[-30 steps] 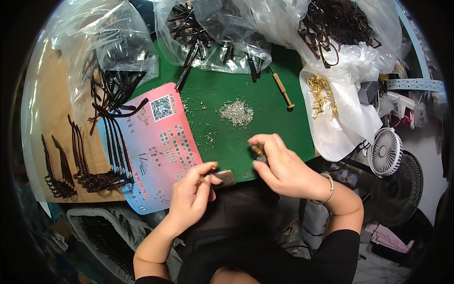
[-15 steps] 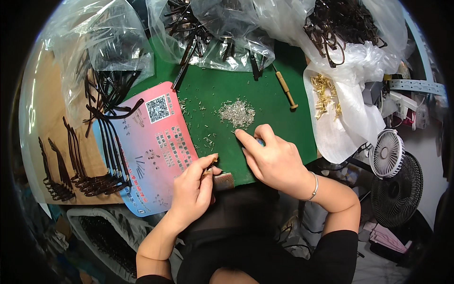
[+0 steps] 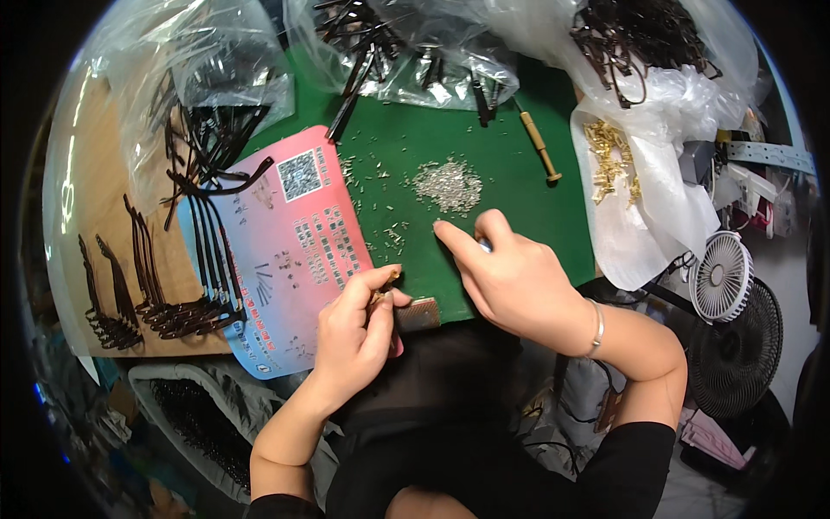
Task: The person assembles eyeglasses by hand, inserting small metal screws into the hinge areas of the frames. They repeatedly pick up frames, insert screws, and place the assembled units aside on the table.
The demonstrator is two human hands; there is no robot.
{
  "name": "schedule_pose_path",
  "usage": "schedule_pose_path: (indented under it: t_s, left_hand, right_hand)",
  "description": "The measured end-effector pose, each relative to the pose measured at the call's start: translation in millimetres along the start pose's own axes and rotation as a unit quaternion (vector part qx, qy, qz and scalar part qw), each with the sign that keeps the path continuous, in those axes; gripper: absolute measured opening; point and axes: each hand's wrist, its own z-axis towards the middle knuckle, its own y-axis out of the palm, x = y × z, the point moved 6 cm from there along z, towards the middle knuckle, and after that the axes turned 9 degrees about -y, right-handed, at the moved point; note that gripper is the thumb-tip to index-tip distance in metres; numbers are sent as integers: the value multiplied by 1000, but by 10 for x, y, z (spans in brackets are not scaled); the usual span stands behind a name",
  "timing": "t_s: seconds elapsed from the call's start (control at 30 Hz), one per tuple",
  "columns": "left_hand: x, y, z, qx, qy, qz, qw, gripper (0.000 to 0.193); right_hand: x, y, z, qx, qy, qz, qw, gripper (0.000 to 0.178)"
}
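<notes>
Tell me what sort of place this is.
Probably a small assembly bench for eyeglass parts: a green mat strewn with tiny screws, plastic bags of dark parts, and rows of temple arms laid out.

Green mat (image 3: 519, 186) bears silver screws (image 3: 447, 184), pink card (image 3: 294, 251).

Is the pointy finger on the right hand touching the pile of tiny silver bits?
Apart. The head view shows green mat between the right hand fingertip and the silver pile.

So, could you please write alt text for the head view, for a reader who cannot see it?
Seen from above, a person's left hand pinches a small brass part at the edge of a green mat, while the right hand reaches a finger toward a pile of tiny silver screws. Dark spectacle arms and plastic bags lie around.
</notes>
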Motion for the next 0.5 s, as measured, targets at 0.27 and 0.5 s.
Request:
schedule_pose_path:
  t_s: [0.27,0.5]
  left_hand:
    - [-13,7,-9,70,121,126,982,30]
    - [86,55,-13,120,155,165,967,30]
  right_hand:
    - [-354,26,7,-18,-48,217,975,26]
    - [-325,69,31,-33,-44,204,977,23]
